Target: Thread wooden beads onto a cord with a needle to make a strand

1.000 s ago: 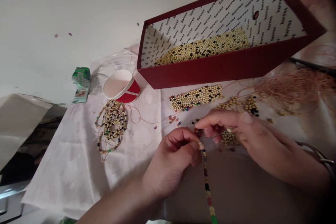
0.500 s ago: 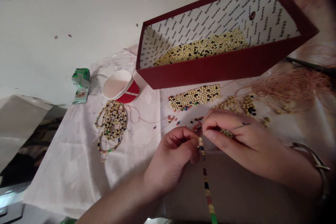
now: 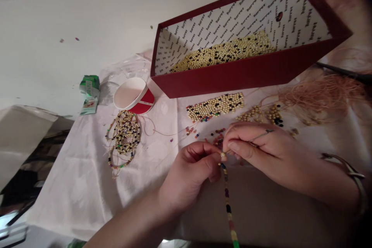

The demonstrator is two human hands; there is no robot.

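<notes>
A string of beads (image 3: pixel 228 209) in black, cream, brown and green hangs down from the pinched thumb and forefinger of my left hand (image 3: pixel 197 172). My right hand (image 3: pixel 258 155) is closed on a thin, needle-like metal tool (image 3: pixel 260 135), which lies slantwise across its fingers. The tool's tip is at the pale end bead, where the fingertips of both hands almost meet. The exact contact there is too small to make out. Just beyond the hands are loose reddish beads (image 3: pixel 218 135) and a flat patch of cream and black beads (image 3: pixel 216 107).
A dark red box (image 3: pixel 232 79) with many cream and black beads stands at the back. On the left are a red and white paper cup (image 3: pixel 148 100), a heap of strung beads (image 3: pixel 123 137) and a green packet (image 3: pixel 89 85). Tangled pinkish thread (image 3: pixel 319 91) lies right.
My right hand has moved slightly left and tilted, bringing the tool's tip to the bead at my left fingertips. My left hand stays almost still with the bead string.
</notes>
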